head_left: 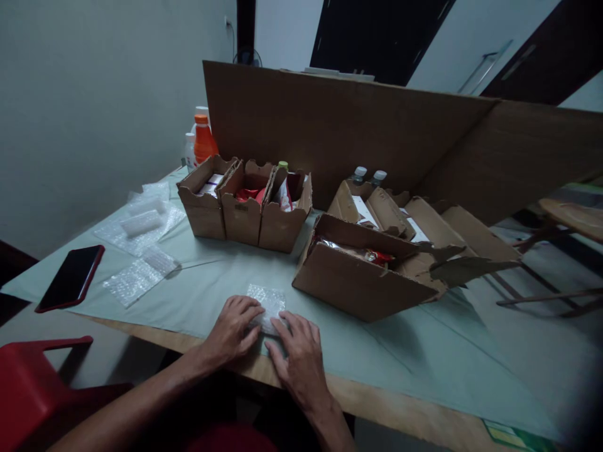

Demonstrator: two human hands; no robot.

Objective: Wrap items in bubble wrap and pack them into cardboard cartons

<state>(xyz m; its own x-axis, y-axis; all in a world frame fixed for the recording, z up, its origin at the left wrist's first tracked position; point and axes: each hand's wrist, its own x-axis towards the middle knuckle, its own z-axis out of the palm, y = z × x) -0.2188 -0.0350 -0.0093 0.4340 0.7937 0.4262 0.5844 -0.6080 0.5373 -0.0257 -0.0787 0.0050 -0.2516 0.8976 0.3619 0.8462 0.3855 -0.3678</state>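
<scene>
At six o'clock on the surface (198,295), left hand (233,329) and right hand (299,358) press flat, fingers spread, on a bubble-wrap pad (268,301). Open cartons (245,204) stand at twelve; their labels are unreadable.

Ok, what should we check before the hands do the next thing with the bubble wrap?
1. Both hands on the bubble wrap piece: ok, left hand and right hand press it.
2. Wrap lies on the green sheet: ok.
3. Something inside the wrap: cannot tell, the hands cover it.
4. Spare bubble wrap nearby: ok, at the left.
5. Large open box clear of the hands: ok, apart.
6. Phone away from the work: ok.
</scene>
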